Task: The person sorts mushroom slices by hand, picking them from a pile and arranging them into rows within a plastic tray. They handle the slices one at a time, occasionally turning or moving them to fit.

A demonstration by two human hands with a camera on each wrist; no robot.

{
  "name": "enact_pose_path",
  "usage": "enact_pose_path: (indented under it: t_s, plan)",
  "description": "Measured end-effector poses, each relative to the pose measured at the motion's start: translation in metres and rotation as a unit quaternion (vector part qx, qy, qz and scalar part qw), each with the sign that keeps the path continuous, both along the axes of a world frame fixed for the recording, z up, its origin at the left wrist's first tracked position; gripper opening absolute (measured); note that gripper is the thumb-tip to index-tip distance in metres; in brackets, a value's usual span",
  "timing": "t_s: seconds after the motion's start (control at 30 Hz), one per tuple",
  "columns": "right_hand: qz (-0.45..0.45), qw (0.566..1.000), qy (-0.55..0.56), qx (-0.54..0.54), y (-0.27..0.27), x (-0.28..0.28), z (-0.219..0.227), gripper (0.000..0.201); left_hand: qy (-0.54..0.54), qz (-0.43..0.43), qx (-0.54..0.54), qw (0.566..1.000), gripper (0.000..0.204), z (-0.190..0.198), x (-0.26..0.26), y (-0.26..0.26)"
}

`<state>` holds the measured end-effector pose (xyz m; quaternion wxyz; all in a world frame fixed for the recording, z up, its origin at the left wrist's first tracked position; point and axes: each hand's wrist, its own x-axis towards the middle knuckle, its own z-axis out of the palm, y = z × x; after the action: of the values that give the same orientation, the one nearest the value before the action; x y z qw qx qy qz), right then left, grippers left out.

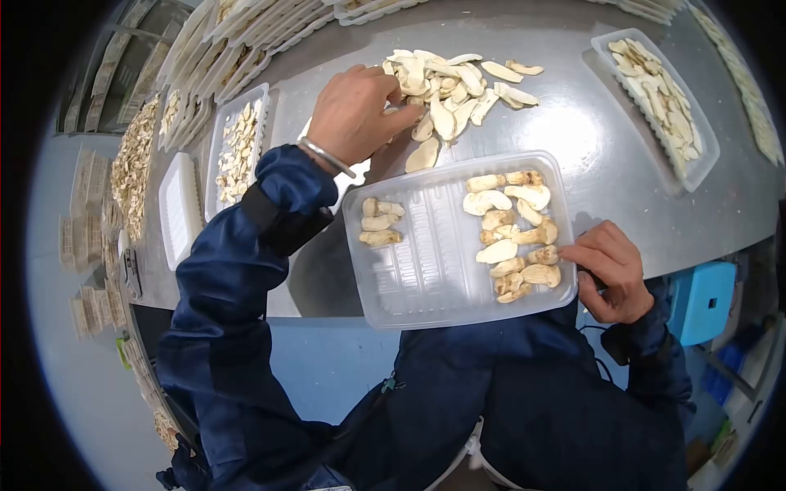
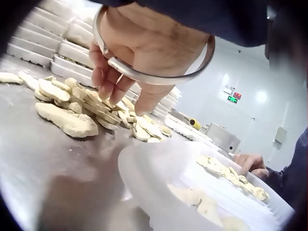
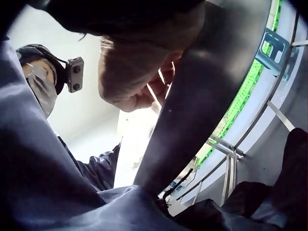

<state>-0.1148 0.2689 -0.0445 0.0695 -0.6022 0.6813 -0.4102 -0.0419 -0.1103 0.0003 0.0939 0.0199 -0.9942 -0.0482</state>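
A translucent plastic tray (image 1: 426, 303) sits at the table's near edge, over the person's lap. Mushroom pieces (image 1: 532, 196) fill rows along its right side, and a few more (image 1: 379, 221) lie at its upper left. The left hand (image 1: 356, 114), with a metal bangle at its wrist, reaches past the tray to a heap of pale mushroom slices (image 1: 446, 90). In the left wrist view its fingers (image 2: 108, 91) point loosely down onto the slices, thumb apart. The right hand (image 1: 610, 270) holds the tray's right rim between thumb and fingers; the right wrist view shows its fingers partly hidden.
Another filled tray (image 1: 655, 106) lies at the right, one (image 1: 237, 151) at the left beside a white stack of trays (image 1: 180, 209). Stacked loaded trays (image 1: 237, 41) line the back left. A blue box (image 1: 702, 303) stands below the table's right edge.
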Motion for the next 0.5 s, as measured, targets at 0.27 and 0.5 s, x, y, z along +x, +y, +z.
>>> enact_pose_path:
  t_s: [0.27,0.5]
  plan:
    - [0.000,1.000,0.005,0.000,0.000,0.000,0.000,0.046,-0.054,0.050,0.075,0.995,0.031,-0.012,-0.014,-0.003]
    - [-0.003,1.000,0.010,-0.007,-0.001,0.001,0.000,0.046,-0.071,0.098,0.220,0.968,0.020,-0.012,-0.008,0.000]
